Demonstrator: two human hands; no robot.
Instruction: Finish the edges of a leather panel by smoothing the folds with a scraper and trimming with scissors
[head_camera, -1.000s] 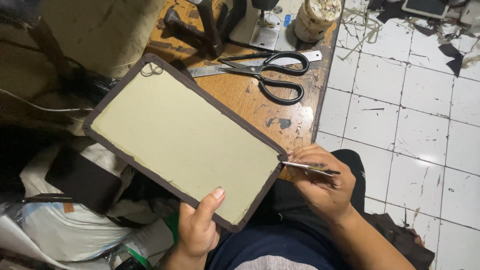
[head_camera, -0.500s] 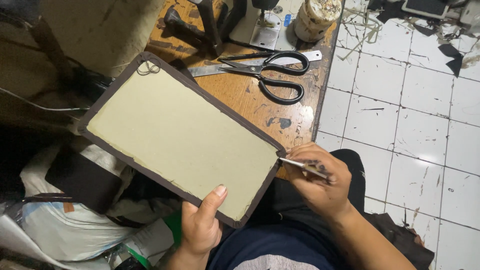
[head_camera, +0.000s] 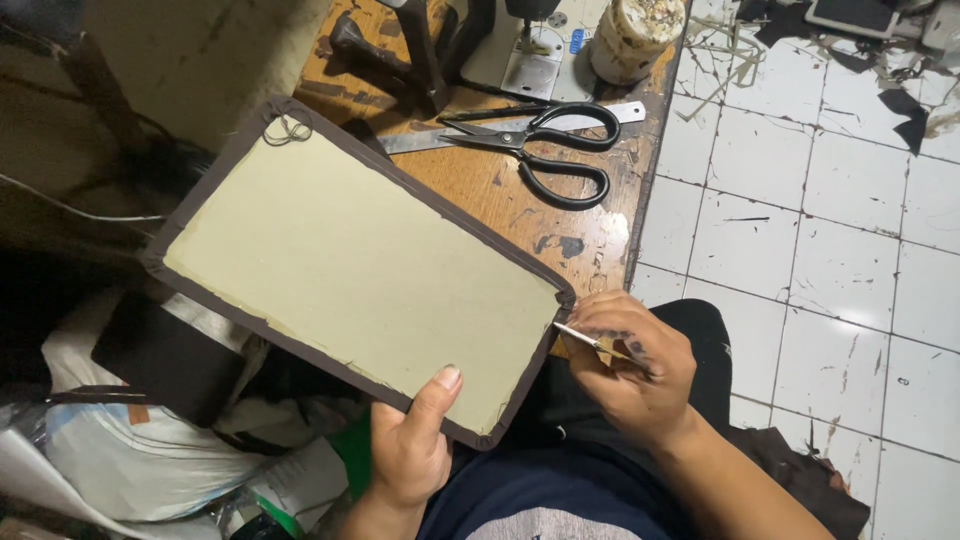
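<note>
The left hand has its grip closed on the near edge of the brown-bordered panel, held over the lap beside the worktop; the right hand pinches a small blade at the panel's corner

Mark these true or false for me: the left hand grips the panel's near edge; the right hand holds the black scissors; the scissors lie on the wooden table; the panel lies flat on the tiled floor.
1. The left hand grips the near edge of the panel: true.
2. The right hand holds the scissors: false, it holds a small metal blade at the panel's corner.
3. The scissors lie on the wooden table: true.
4. The panel lies on the floor: false, it is held up.
</note>
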